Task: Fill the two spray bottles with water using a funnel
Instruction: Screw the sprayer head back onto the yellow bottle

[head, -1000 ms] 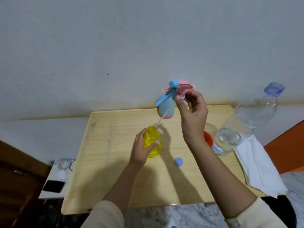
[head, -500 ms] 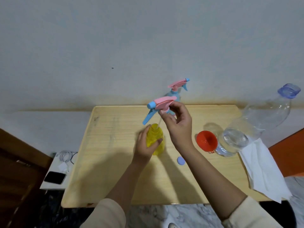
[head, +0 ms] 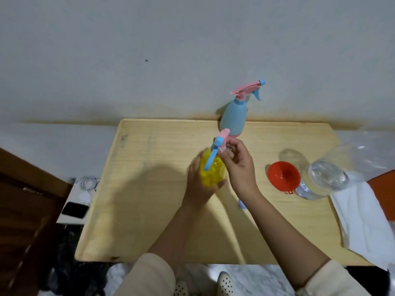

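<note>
A yellow spray bottle (head: 211, 169) stands at the middle of the wooden table (head: 149, 199), and my left hand (head: 197, 178) grips its body from the left. My right hand (head: 239, 165) pinches the pink and blue spray head (head: 219, 144), which sits on the yellow bottle's neck with its blue trigger hanging down in front. A blue spray bottle (head: 234, 119) with its own pink head stands upright at the table's far edge. A red funnel (head: 283, 175) lies on its side to the right.
A large clear water bottle (head: 327, 178) lies tilted by the funnel, partly on a white cloth (head: 361, 218) at the table's right edge. A small blue cap (head: 241, 205) peeks out beside my right forearm. A phone (head: 75, 210) and cable lie on a low shelf left of the table.
My right hand has brought the spray head down from above the table onto the yellow bottle's neck, feeding its tube inside. My left hand has kept its hold on the bottle.
</note>
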The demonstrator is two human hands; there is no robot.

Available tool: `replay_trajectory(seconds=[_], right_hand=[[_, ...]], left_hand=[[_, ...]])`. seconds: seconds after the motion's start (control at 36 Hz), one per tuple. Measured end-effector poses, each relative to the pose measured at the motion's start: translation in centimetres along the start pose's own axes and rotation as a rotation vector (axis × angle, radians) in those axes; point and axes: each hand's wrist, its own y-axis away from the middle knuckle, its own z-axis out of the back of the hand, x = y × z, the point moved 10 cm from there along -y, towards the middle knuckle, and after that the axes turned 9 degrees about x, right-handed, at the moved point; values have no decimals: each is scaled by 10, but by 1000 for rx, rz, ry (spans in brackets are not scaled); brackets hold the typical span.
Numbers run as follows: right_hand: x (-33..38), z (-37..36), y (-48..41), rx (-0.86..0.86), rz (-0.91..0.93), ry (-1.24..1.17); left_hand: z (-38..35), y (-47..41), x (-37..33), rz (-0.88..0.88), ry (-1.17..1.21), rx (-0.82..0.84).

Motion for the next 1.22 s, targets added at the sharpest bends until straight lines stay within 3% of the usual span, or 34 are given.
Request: replay_trajectory(seconds=[0.25,0.39,0.5,0.75,0.83,0.97,1.22], right_hand=[[20,22,-27,2,-12,8],[36,19,-26,-88,-17,50],[46,3,-21,-33,-56,34],[82,2,-15,-104,14,-40],[89,-8,-14,-36,24,7],[101,-9,-7,-145,62,61],[118,-19,1,-162,112,117]], left_hand=[[17,11,-49,-106,-58,55],[22,11,-63,-145,-56,44],[26,10,-83,-197,13,43],[38,13,-104,-189,38,120],[43,17,-108,-185,84,130],[48,25,-120,-190,77,140],[62,37,-121,-179,92,124]])
